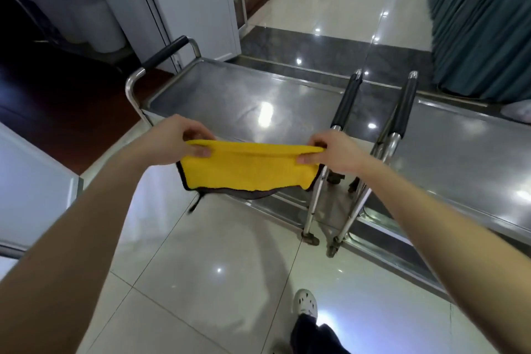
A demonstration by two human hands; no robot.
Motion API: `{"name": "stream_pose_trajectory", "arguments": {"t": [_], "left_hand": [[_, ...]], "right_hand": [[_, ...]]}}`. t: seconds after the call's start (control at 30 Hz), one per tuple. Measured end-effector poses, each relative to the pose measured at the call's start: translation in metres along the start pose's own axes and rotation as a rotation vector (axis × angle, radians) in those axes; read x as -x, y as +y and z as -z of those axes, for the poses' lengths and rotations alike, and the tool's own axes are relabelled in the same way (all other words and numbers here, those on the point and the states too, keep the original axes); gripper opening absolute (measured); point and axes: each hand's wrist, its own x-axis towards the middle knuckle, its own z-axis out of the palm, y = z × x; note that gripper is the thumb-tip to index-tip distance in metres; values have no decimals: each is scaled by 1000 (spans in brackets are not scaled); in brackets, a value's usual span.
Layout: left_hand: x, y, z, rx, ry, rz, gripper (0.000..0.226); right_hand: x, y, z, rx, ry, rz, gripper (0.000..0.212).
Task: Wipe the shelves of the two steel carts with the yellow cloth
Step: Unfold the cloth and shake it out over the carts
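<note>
Fingers (pixel 201 151) and thumbs are pinching the two top corners of the yellow cloth (pixel 247 171), our left hand (pixel 172 141) and right hand (pixel 334 151) holding it spread in the air just in front of the near edge of the left steel cart (pixel 230 95). We're judging it light, soft and floppy, so we're reckoning a folded pad under a flat palm will be wiping better than this corner hold.

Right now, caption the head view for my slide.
Left hand and right hand pinch the yellow cloth before a steel cart.
</note>
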Motion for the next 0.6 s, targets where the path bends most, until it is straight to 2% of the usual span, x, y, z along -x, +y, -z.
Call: {"name": "stream_pose_trajectory", "arguments": {"t": [0.1,0.17,0.27,0.37,0.43,0.53,0.6], "left_hand": [[-24,0,12,-181,-187,25,24],[-39,2,20,-202,-215,39,36],[-61,5,30,-89,-152,38,53],[-85,10,33,-6,-111,34,50],[-101,14,34,52,-66,40,53],[-124,18,42,163,-4,48,57],[-140,17,52,155,25,-1,51]], "right_hand": [[-14,-10,36,-150,-27,48,50],[-25,-10,54,-214,-45,83,52],[-42,-2,80,-143,-57,128,48],[-62,7,101,50,-94,124,31],[-75,12,112,75,-75,122,28],[-90,12,130,41,0,104,3],[-101,11,140,59,51,99,15]]}}
